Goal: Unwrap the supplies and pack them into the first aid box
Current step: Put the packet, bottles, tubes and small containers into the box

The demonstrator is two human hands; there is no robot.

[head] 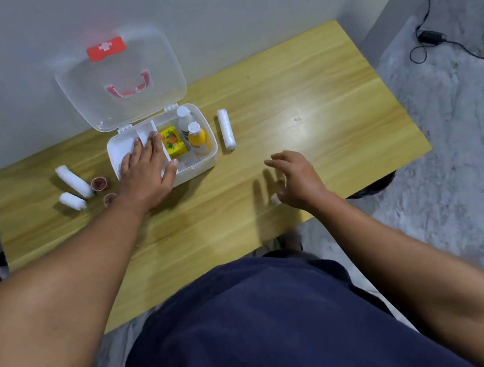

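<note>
Light wooden table [285, 105] set against a grey wall.

White translucent plastic first aid box [196, 168] is placed left of the table's middle. Its clear lid [121, 85] is raised and bears a red cross label and a red handle.

In the box's right part a small yellow printed carton [173, 142] is seen. Just right of it are a clear bottle with white cap [185, 122] and a yellow bottle with white cap [198, 139].

Left hand [146, 173] is laid flat over the box's left compartment, fingers straight and spread, thumb at the front rim. Nothing is gripped.

Right hand [297, 177] is held over bare table, well apart from the box, fingers loosely bent and apart. No held thing is made out; a whitish speck under the thumb is too blurred to tell.

One white wrapped roll [225, 130] lies just right of the box. A long white wrapped roll [74, 181] and a short white wrapped roll [71, 201] lie to its left. Beside them are two small dark red round pots [98, 183].

Black cable with adapter [430, 36] lies on the grey floor, far right.
</note>
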